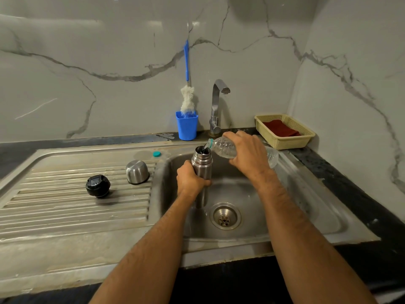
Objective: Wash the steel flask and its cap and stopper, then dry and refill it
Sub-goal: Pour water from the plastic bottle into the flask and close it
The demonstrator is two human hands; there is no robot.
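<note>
Steel, brushed and upright, the flask (pixel 201 170) stands in the sink basin (pixel 285 194) with its open mouth just under the neck of a clear plastic bottle (pixel 225 148). The left hand (pixel 190 181) wraps the flask's middle, fingers curled round the far side of the body. The right hand (pixel 247 152) grips the bottle from above, fingers closed over its barrel, and tips it so the teal-ringed neck points down into the flask; water appears to be running in, though the stream itself is hard to make out.

I judge this to be the refill, the last step of the task, with the washing and drying seemingly behind it. How full the flask is cannot be told from here.

On the ribbed drainboard (pixel 65 216) to the left lie the black stopper (pixel 98 186) and, just beyond it, the steel cap (pixel 137 172) turned mouth down, well apart from the flask. A small teal bottle lid (pixel 157 154) sits at the basin's edge. Behind, a blue cup (pixel 187 127) holds a bottle brush (pixel 187 99) beside the tap (pixel 215 106), and a yellow basket (pixel 285 141) with a red cloth (pixel 281 129) rests on the dark desk (pixel 339 172) to the right.

The next move likely calls for levelling the bottle before the flask overflows, setting it down, then reaching for the stopper and seating it squarely before the cap goes on.
</note>
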